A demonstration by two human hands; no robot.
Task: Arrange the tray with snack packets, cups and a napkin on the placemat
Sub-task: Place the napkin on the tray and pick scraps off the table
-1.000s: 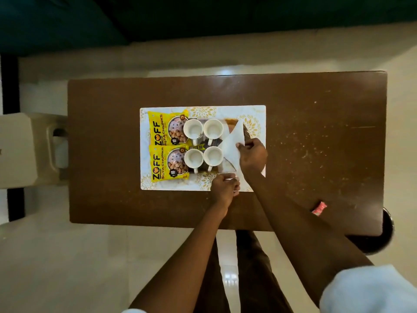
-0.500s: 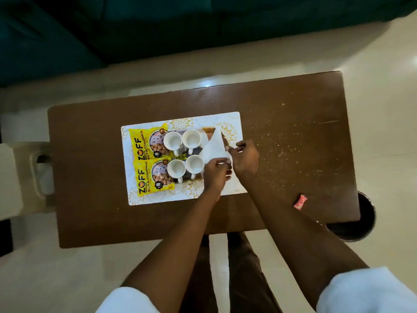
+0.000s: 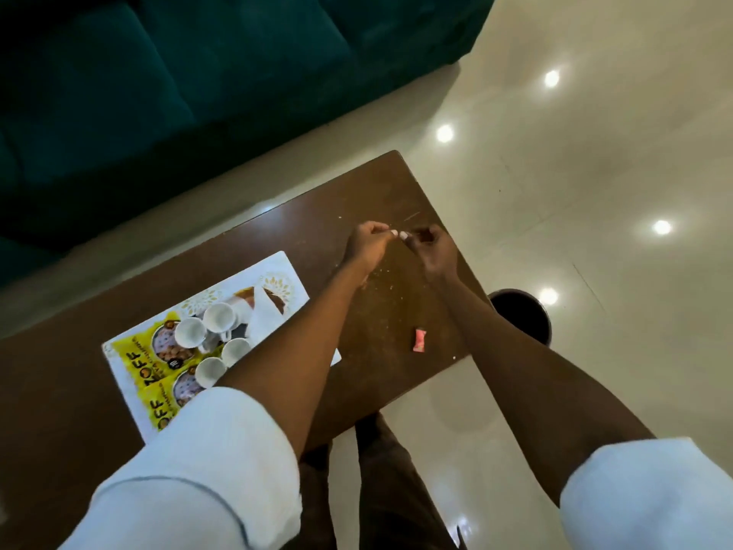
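Note:
A white, gold-patterned placemat [image 3: 277, 272] lies on the brown table [image 3: 71, 391]. On it sits a brown tray [image 3: 246, 294], mostly covered. Two yellow snack packets [image 3: 137, 361] lie at its left end, several white cups [image 3: 218, 316] stand in the middle, and a folded white napkin [image 3: 266, 317] lies at its right end. My left hand [image 3: 367, 243] and my right hand [image 3: 433, 248] are raised over the table's right part, away from the tray. Their curled fingertips meet, and I see nothing held. My left forearm hides the mat's near right corner.
A small pink wrapper [image 3: 419, 340] lies near the table's right front edge, among crumbs. A dark round object [image 3: 521, 317] stands on the glossy floor just right of the table. A teal sofa [image 3: 198, 81] runs behind the table.
Both hands have let go of the napkin and moved right, off the tray, meeting over the table's right part. The camera has swung right and tilted.

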